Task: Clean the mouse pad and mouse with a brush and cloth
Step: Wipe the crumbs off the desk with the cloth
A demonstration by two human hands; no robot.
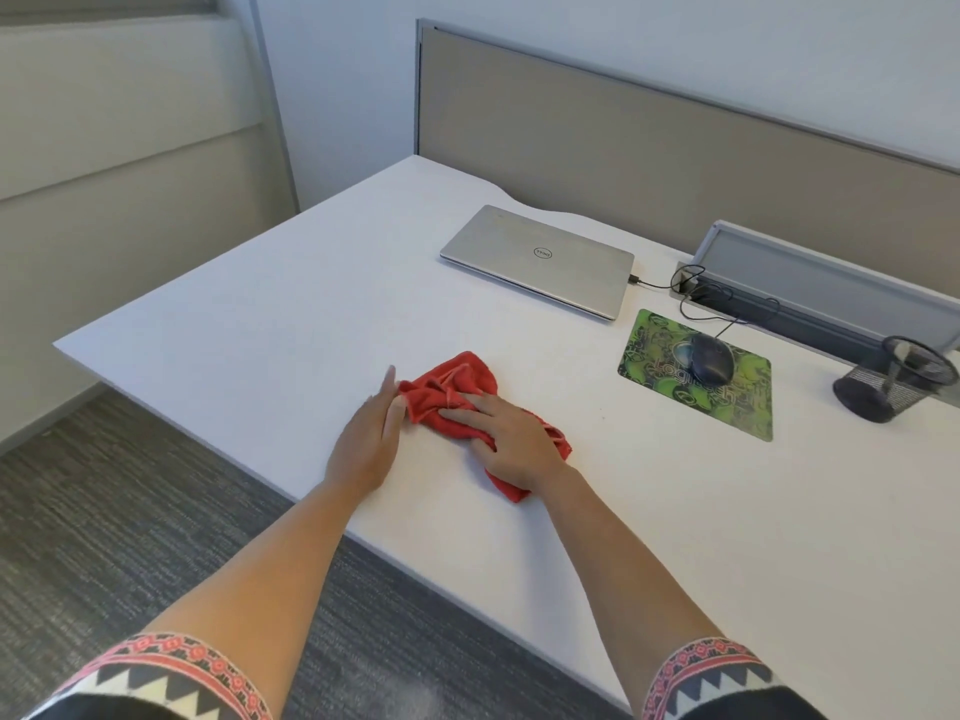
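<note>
A crumpled red cloth [451, 388] lies on the white desk [260, 324] near its front edge. My right hand [511, 439] lies flat on top of the cloth with straight fingers pressing it down. My left hand [371, 439] rests on the desk against the cloth's left side, its thumb touching the fabric. A green patterned mouse pad [727, 407] lies to the right, and a dark wired mouse [712, 358] sits on its far half. No brush is visible.
A shut silver laptop [540, 259] lies at the back of the desk, with a cable running to a grey cable tray [810, 283]. A black mesh pen holder [891, 379] stands at the right edge. A beige partition [623, 137] backs the desk.
</note>
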